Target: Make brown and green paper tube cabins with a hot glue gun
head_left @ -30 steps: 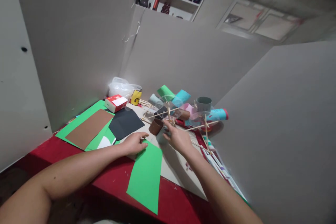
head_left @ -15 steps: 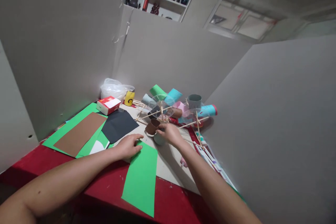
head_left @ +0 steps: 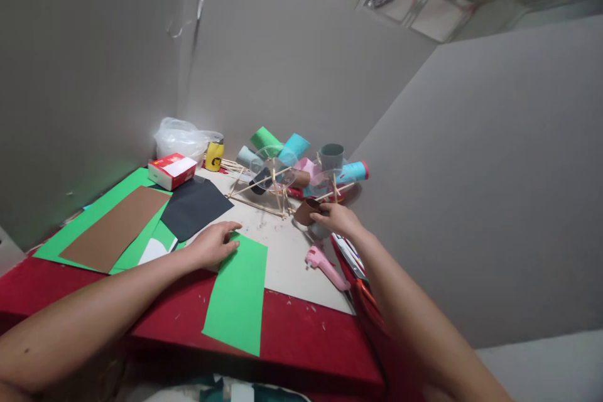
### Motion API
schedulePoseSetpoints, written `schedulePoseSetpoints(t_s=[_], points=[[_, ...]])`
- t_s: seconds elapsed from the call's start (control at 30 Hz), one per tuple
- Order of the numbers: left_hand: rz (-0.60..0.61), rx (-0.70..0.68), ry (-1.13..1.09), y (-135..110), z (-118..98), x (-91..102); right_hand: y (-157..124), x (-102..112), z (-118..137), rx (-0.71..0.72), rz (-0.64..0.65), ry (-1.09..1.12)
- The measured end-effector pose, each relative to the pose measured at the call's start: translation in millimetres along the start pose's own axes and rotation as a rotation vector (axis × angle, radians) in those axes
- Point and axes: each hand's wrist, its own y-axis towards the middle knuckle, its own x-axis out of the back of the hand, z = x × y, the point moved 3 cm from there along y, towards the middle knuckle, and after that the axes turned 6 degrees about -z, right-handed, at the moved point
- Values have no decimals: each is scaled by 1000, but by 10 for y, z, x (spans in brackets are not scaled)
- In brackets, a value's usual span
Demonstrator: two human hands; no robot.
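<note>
My right hand [head_left: 340,220] pinches the rim of a short brown paper tube [head_left: 307,212] on the right side of the pale board. A grey tube [head_left: 321,230] stands against it, partly hidden beneath my fingers. My left hand [head_left: 217,245] rests at the upper left corner of a bright green paper sheet [head_left: 238,298], fingers apart and thumb over the sheet. That sheet hangs past the board's near edge onto the red tabletop. Below my right hand lies a pink glue gun [head_left: 327,268].
Stick frames with clear discs [head_left: 268,176] stand at the back among coloured paper tubes [head_left: 294,149]. Left are black paper [head_left: 193,210], brown paper [head_left: 117,226], a red-white box [head_left: 173,171], a yellow can [head_left: 215,155] and a plastic bag [head_left: 181,138]. Grey panels [head_left: 282,63] enclose the table.
My right hand has moved right across the board with the brown tube, and the grey tube has shifted along. The glue gun shows more fully. My left hand stays at the green sheet.
</note>
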Motion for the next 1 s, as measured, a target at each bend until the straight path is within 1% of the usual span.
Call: schedulePoseSetpoints(t_s=[0.13, 0.43, 0.8, 1.0], points=[[20, 5, 29, 5, -14, 11, 35, -72, -5, 26, 48, -1], [34, -11, 41, 8, 14, -5, 33, 18, -110, 40, 53, -7], [31, -14, 33, 14, 16, -3, 58, -24, -128, 142, 101, 85], [33, -9, 33, 11, 19, -7, 68, -63, -211, 142, 99, 129]])
